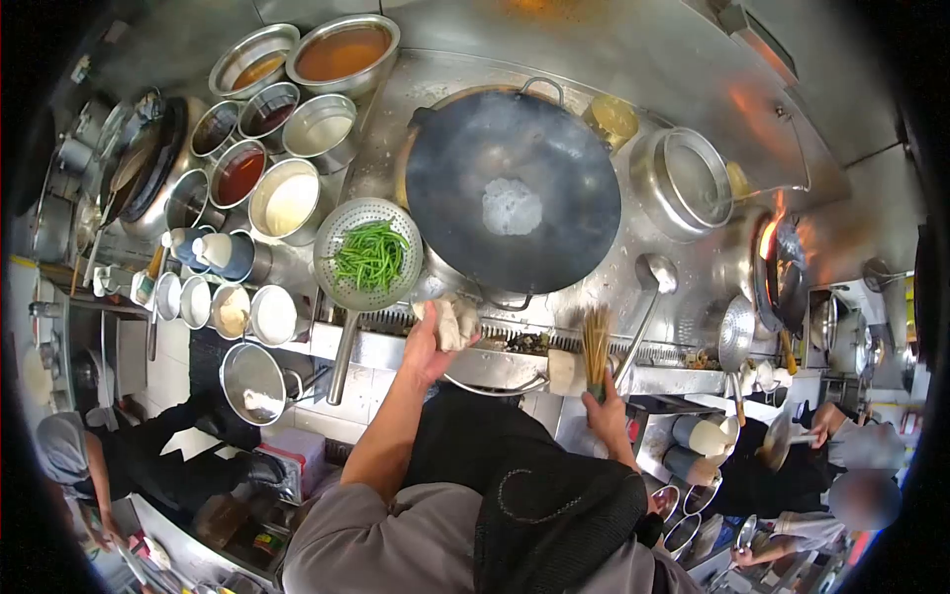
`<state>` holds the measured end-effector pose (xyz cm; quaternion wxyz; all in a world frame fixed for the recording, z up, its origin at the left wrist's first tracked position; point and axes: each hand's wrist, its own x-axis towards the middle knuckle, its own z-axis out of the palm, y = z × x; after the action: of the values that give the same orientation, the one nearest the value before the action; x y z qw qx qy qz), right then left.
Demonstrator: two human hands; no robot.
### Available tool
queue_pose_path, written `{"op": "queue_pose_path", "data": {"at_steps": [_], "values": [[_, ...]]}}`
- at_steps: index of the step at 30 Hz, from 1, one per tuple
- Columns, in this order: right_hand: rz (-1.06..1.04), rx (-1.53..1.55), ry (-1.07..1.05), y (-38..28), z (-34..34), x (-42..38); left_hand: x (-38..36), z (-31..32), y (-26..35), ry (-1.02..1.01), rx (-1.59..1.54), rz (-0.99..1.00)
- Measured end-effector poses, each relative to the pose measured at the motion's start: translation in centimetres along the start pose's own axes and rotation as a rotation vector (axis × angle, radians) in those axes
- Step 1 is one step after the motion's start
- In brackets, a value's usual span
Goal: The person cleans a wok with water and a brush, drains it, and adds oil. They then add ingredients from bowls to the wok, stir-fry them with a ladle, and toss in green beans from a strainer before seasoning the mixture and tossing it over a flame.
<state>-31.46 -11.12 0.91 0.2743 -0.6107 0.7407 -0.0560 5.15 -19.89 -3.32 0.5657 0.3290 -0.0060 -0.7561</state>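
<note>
Left hand [427,348] grips a cloth [450,319] at the wok's [512,188] 7 o'clock rim; right hand [606,411] is closed around a bamboo brush [596,346] at its 5 o'clock.

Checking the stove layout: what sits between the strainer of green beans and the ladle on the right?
In the head view, the big dark wok fills the stretch between the strainer and the ladle.

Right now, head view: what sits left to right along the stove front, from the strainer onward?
Strainer of green beans → left hand gripping a cloth → wok → bamboo brush in right hand → ladle → skimmer
</note>
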Motion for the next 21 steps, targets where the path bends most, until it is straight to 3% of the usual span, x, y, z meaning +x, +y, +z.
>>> {"op": "queue_pose_path", "data": {"at_steps": [2,4,6,8,10,11,12,14,16,18,20,21], "values": [[0.153,0.197,0.033,-2.8,-4.0,0.8,-0.5,3.7,1.7,0.123,-0.096,-0.154],[0.142,0.415,0.091,-8.3,-8.2,1.2,1.1,4.2,1.4,0.079,-0.11,-0.184],[-0.182,0.389,0.099,-9.6,-10.3,4.3,3.7,4.6,-0.3,-0.167,0.032,-0.185],[-0.268,0.198,-0.101,-12.9,-12.9,9.2,6.2,5.8,-2.7,0.04,0.134,-0.084],[-0.127,-0.192,-0.468,-17.0,-14.0,16.9,6.9,6.8,-3.9,0.102,0.239,0.031],[-0.108,-0.203,-0.43,-18.8,-13.2,20.2,6.8,7.4,-4.5,0.162,0.163,0.08],[-0.088,-0.212,-0.395,-20.5,-11.3,23.2,7.0,6.6,-5.1,0.089,0.121,0.032],[-0.224,-0.19,-0.123,-22.6,-7.0,28.1,6.9,6.6,-4.8,0.112,0.174,-0.02],[-0.309,-0.17,-0.016,-25.2,-2.9,26.1,7.0,6.3,-5.0,0.089,0.15,-0.003],[-0.451,-0.125,-0.123,-24.1,-1.9,22.1,6.7,6.2,-4.6,0.058,0.136,0.005],[-0.429,-0.322,-0.097,-20.2,-3.7,19.2,5.4,6.8,-3.6,0.113,0.039,-0.015],[-0.314,-0.448,-0.08,-18.9,-5.7,19.6,5.4,6.3,-3.8,0.107,-0.052,-0.022]]}}
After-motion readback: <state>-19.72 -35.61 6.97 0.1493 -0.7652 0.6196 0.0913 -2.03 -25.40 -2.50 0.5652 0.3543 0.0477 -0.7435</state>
